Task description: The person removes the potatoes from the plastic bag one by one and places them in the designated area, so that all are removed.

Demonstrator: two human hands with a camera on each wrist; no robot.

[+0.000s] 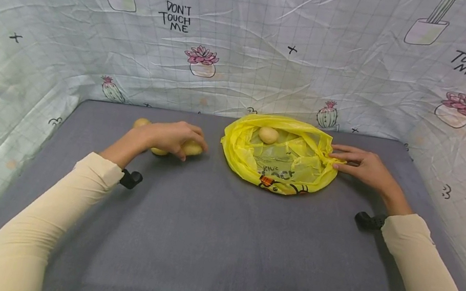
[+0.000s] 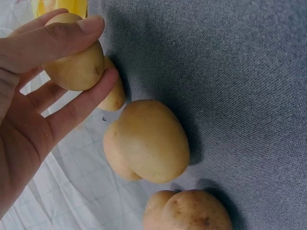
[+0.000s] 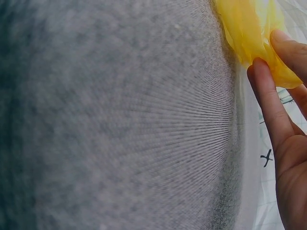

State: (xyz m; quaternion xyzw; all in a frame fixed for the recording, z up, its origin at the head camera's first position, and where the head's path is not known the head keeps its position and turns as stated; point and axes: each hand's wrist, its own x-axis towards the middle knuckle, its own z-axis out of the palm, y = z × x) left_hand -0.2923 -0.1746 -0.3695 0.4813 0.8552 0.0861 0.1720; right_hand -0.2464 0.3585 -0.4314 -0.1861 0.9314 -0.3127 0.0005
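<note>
My left hand (image 1: 172, 137) pinches a potato (image 2: 76, 69) between thumb and fingers, left of the yellow plastic bag (image 1: 233, 158). Beneath and behind that hand several more potatoes (image 2: 154, 141) lie on the grey cloth; in the head view the hand partly hides them. The bag lies with its mouth spread wide, and one potato (image 1: 268, 135) rests inside near its back. At the bag's right edge, my right hand (image 1: 367, 168) holds the gathered plastic between thumb and fingers, as the right wrist view also shows.
Grey cloth (image 1: 233, 249) covers the table. A pale curtain (image 1: 259, 51) printed with cacti and lettering hangs close behind the table and along both sides. Black wrist mounts (image 1: 131, 179) stick out from both wrists just above the cloth.
</note>
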